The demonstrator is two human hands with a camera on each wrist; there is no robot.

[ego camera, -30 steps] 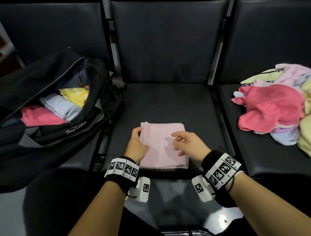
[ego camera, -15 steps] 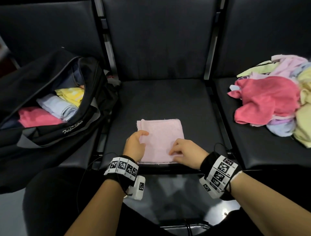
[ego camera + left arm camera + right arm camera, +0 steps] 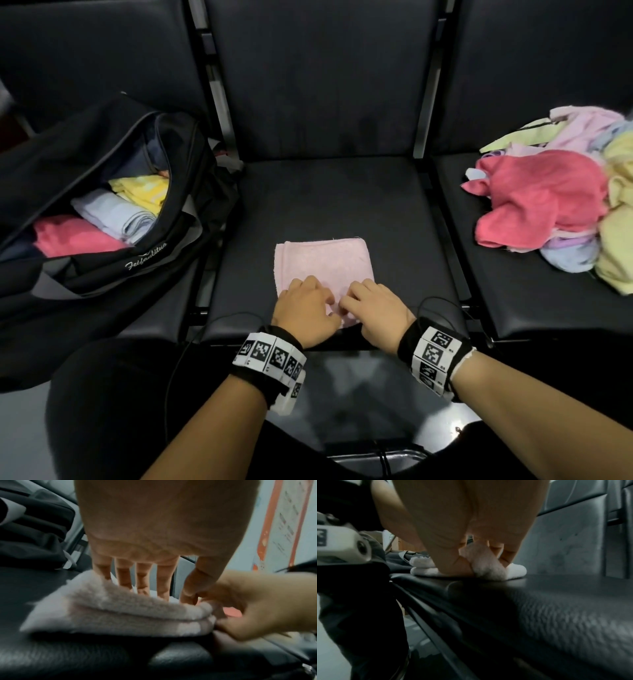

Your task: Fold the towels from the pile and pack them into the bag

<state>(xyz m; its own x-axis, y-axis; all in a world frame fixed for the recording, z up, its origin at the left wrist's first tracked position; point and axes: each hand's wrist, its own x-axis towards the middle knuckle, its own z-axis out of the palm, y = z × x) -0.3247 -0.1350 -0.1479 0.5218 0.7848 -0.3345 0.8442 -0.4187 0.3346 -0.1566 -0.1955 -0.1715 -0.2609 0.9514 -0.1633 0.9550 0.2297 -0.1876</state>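
A light pink towel [image 3: 322,260], folded into a square, lies on the middle seat [image 3: 325,198]. My left hand [image 3: 313,301] rests on its near left part, the fingers [image 3: 142,586] pressing down on top of the folded layers [image 3: 120,608]. At the near right corner my right hand [image 3: 363,301] pinches the towel's edge [image 3: 488,566], thumb in front and fingers behind. The open black bag [image 3: 102,274] sits on the left seat with folded pink [image 3: 75,236], light blue [image 3: 113,212] and yellow [image 3: 144,188] towels inside. The towel pile [image 3: 541,198] lies on the right seat.
Black padded seat backs rise behind all three seats, with metal posts between them. Bare seat shows around the folded towel. My dark-clothed knee [image 3: 120,394] is at the lower left, and a cable runs from my left wrist.
Both hands have slid back from the towel's middle to its near edge and come closer together. The right hand has taken hold of the near right corner.
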